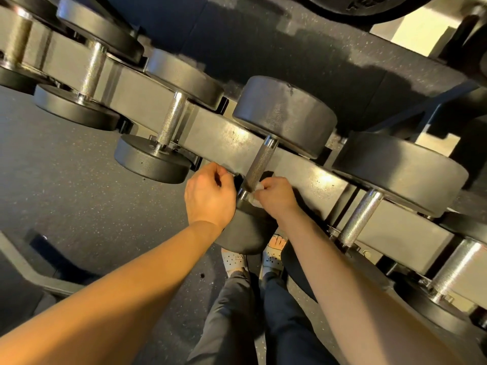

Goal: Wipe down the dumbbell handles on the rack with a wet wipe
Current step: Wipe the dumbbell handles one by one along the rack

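At the centre of the frame, my right hand (276,196) pinches a small crumpled white wet wipe (257,191) against the lower end of a knurled steel dumbbell handle (259,164). That grip is clamped on the wipe, thumb and fingertips bunched around it where the handle meets its collar. The handle runs diagonally up to a round black far head (284,114) and down to a round black near head (245,233), which is partly covered by my wrists.

My left hand (210,196) sits just left of the handle, lying over the near head's edge, its fingers curled in towards the palm. I cannot tell whether that grip has closed on anything, since the fingertips are turned away from the camera.

This dumbbell rests across a long grey metal rack rail (216,138) that slants from upper left to lower right. A smaller black dumbbell with a steel handle (168,125) sits on the rail to the left, and a larger one with a thicker steel handle (361,217) sits to the right; more weights blur at both ends of the rack.

Below the hands, dark trouser legs (232,312) and pale clog-style shoes (235,259) stand on a dark speckled rubber floor (79,193).
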Tool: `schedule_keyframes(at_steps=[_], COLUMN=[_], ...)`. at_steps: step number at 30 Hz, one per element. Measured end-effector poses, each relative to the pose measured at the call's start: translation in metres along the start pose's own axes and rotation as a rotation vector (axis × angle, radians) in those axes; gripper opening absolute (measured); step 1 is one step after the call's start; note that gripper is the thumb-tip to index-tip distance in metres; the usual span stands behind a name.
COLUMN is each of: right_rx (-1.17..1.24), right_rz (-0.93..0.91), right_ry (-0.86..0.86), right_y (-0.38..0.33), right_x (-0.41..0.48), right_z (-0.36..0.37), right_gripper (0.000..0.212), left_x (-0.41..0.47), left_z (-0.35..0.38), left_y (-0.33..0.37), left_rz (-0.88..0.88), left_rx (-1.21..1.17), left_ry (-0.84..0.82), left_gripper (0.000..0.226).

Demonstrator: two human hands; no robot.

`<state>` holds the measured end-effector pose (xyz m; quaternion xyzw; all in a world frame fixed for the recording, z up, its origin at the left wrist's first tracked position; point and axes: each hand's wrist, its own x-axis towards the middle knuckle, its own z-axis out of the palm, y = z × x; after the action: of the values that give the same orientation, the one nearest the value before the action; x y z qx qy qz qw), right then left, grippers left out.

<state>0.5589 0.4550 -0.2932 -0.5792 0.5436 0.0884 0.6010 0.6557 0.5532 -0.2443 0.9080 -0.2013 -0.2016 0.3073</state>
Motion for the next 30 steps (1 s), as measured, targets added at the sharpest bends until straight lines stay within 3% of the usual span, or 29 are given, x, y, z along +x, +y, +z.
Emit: schedule_keyframes(at_steps=[2, 3, 6, 8, 11, 13, 16, 20, 27, 30], right_rx=[-0.091, -0.027, 0.774, 1.217, 1.407, 1.258, 0.737, 0.054, -0.259, -0.563], right_rz=[0.040, 0.068, 0.256, 0.299, 0.289, 0.181, 0.123, 0.016, -0.218, -0.459], right_ry=[-0.021, 0.001, 0.077, 0.155, 0.211, 0.219, 0.226, 0.000, -0.009, 0.017], right_y=[-0.017, -0.020, -0.029, -0.029, -0.031, -0.032, -0.018, -0.005, -0.008, -0.017], right_x=[0.006, 0.012, 0.032, 0.041, 0.027, 0.012, 0.004, -0.008, -0.024, -0.023], right_z=[-0.006, -0.010, -0.026, -0.029, -0.018, -0.014, -0.011, -0.001, -0.011, -0.013], right_gripper=[0.011, 0.011, 0.020, 0.012, 0.025, 0.017, 0.023, 0.016, 0.036, 0.026], left_x=[0.000, 0.000, 0.001, 0.001, 0.000, 0.000, 0.002, 0.002, 0.001, 0.002], left_z=[0.000, 0.000, 0.001, 0.001, 0.001, 0.000, 0.002, 0.001, 0.004, 0.004], left_y=[0.000, -0.001, -0.002, -0.002, -0.002, -0.003, -0.004, -0.003, -0.005, -0.007], left_rz=[-0.005, -0.007, -0.015, -0.018, -0.014, -0.016, -0.025, -0.003, -0.010, -0.002], left_rx=[0.006, 0.007, 0.008, 0.020, 0.030, 0.035, 0.054, 0.077, 0.029, 0.010], left_ry=[0.001, 0.002, 0.007, 0.006, -0.001, 0.000, -0.001, 0.028, 0.061, 0.072], left_gripper=[0.028, 0.028, 0.029, 0.028, 0.026, 0.025, 0.024, 0.023, 0.014, 0.015])
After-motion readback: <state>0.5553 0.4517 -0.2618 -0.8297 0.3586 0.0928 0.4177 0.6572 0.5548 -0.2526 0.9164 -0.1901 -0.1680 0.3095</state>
